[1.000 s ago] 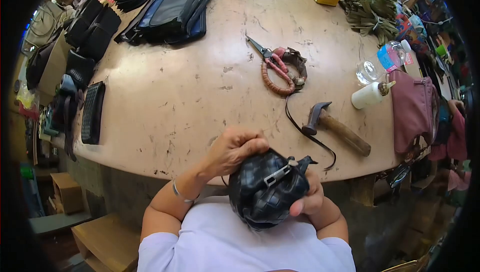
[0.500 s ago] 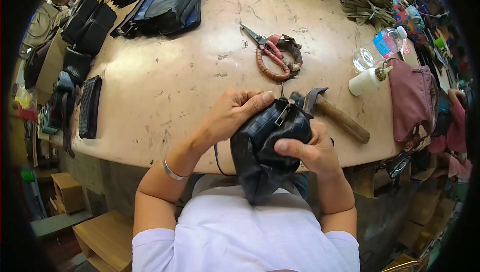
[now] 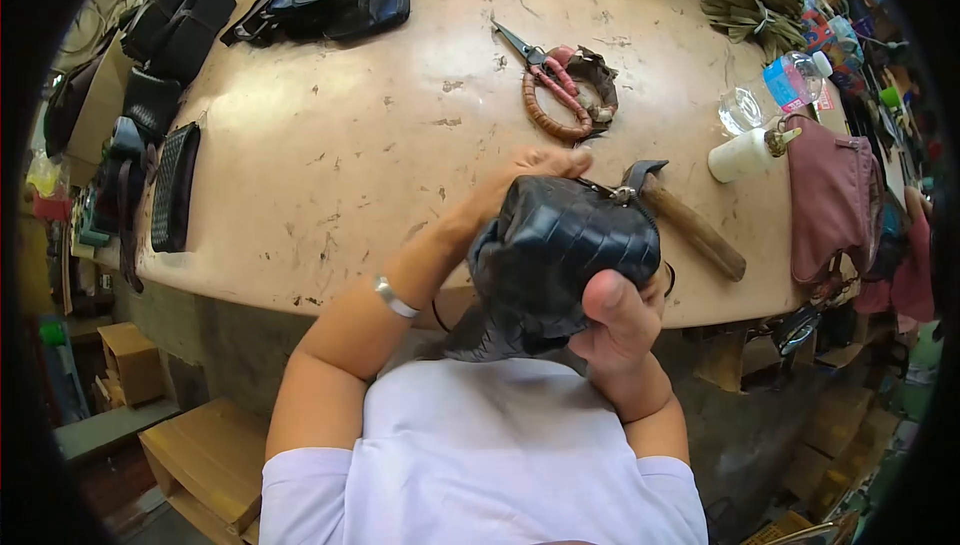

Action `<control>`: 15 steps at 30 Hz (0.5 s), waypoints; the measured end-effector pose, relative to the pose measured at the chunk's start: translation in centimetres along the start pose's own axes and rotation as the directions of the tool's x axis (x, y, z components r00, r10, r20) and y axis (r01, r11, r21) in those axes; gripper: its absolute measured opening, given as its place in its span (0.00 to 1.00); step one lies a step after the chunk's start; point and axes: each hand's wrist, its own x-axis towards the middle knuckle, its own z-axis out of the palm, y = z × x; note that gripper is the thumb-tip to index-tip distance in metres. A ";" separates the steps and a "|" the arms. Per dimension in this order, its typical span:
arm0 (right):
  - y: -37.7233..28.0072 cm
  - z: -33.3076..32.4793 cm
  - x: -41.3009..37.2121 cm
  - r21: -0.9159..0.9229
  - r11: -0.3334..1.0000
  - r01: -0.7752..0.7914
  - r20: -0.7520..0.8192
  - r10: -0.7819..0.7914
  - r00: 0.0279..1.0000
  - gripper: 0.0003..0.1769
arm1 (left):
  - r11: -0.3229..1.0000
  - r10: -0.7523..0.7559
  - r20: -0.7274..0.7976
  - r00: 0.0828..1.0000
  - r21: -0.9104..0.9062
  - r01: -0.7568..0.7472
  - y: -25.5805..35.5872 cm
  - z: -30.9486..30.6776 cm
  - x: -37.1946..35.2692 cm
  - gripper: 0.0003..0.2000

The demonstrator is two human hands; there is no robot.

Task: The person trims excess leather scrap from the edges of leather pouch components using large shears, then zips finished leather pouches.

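A black leather zip pouch (image 3: 560, 255) with a crocodile-like pattern is held up at the table's front edge, close to my chest. Its zipper end shows at the top right. My left hand (image 3: 530, 173) is closed on its far left edge, with most fingers hidden behind the leather. On the near right side, my right hand (image 3: 622, 320) grips the pouch, thumb pressed on it and fingers mostly out of sight. Just right of the pouch lies a hammer (image 3: 700, 230) with a wooden handle. Scissors (image 3: 548, 85) with wrapped handles rest farther back.
A white glue bottle (image 3: 740, 157), a clear water bottle (image 3: 780, 90) and a mauve bag (image 3: 832, 205) stand at the right. Along the left lie a woven black case (image 3: 176, 188) and stacked black pieces (image 3: 180, 25). A cardboard box (image 3: 205, 455) sits below.
The pouch has been turned, so its patterned side now faces up and the opened zipper is no longer seen. My left hand has moved to the right, behind it.
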 end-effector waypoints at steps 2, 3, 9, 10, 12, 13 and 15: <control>0.8 -1.3 1.1 0.137 0.990 0.030 0.082 -0.042 0.996 0.24 | 0.949 0.233 0.105 0.967 0.193 -0.249 -0.7 -0.9 0.9 0.12; 1.3 -2.2 1.5 0.186 0.982 0.029 0.103 -0.048 0.994 0.25 | 0.889 0.332 0.169 0.928 0.274 -0.367 -1.5 -1.8 1.4 0.13; -0.1 -4.2 2.0 0.114 0.967 0.226 -0.036 -0.223 0.974 0.31 | 0.989 0.113 0.412 0.904 0.038 -0.141 1.5 -4.8 -1.9 0.28; 0.2 -4.6 2.4 0.055 0.968 0.244 -0.080 -0.240 0.968 0.31 | 0.946 0.079 0.454 0.888 0.247 -0.210 1.0 -4.8 -3.2 0.32; 1.1 -5.4 2.9 -0.054 0.966 0.253 -0.131 -0.258 0.957 0.30 | 0.525 0.364 0.430 0.826 0.638 -0.563 -0.2 -3.7 -4.1 0.33; 1.2 -5.6 3.1 -0.105 0.962 0.252 -0.144 -0.266 0.953 0.30 | 0.466 0.406 0.368 0.837 0.704 -0.536 -0.8 -3.5 -4.3 0.33; -0.2 -5.6 3.3 -0.044 0.977 0.209 0.035 -0.208 0.978 0.28 | 0.268 0.564 0.346 0.749 0.782 -0.563 -1.7 -4.0 -4.3 0.29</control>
